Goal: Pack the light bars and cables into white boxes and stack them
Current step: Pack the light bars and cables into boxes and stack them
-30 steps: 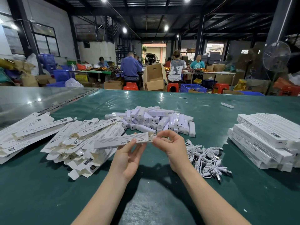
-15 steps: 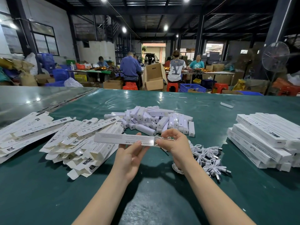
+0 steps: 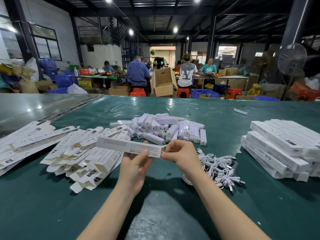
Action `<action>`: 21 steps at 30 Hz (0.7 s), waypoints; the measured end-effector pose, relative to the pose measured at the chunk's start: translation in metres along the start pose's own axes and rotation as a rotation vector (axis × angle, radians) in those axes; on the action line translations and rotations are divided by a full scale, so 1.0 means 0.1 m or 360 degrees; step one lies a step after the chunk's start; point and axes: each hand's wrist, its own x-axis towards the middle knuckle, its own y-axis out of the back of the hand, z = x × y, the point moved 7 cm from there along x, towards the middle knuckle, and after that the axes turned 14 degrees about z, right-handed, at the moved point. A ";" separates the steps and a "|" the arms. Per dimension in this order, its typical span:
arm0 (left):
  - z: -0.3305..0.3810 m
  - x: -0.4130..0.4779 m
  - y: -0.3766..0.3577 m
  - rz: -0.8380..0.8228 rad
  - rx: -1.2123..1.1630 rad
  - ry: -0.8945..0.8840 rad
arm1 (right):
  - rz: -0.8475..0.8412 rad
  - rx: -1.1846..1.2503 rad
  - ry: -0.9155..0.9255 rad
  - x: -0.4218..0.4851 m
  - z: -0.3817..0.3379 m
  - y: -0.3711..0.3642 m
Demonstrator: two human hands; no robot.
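Your left hand (image 3: 135,166) holds the white box (image 3: 119,144) in its grip. Your right hand (image 3: 181,153) pinches the box's end, so tuck that end squarely.

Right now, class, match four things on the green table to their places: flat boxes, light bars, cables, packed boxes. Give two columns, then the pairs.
Things: 1 flat boxes; 2 light bars; 3 cables; 4 packed boxes.
Places: A stacked far right; B tangled by the right hand; C spread at left; D heaped mid-table.
Pairs: 1-C; 2-D; 3-B; 4-A.
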 end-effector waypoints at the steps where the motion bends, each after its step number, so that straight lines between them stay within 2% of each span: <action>1: 0.01 0.00 0.00 0.0003 0.0006 -0.0008 | 0.0037 -0.0032 0.0042 -0.01 -0.02 0.00; 14: -0.04 -0.02 -0.01 0.0052 -0.0023 -0.0017 | 0.0232 0.0045 0.0130 -0.03 -0.03 0.05; 19: -0.07 -0.05 -0.01 0.0064 0.0045 -0.0055 | 0.0291 0.0140 -0.0042 -0.06 0.07 0.03; 21: -0.06 -0.05 -0.01 0.0088 0.0040 -0.0063 | 0.0237 0.0245 -0.0149 -0.06 0.11 -0.01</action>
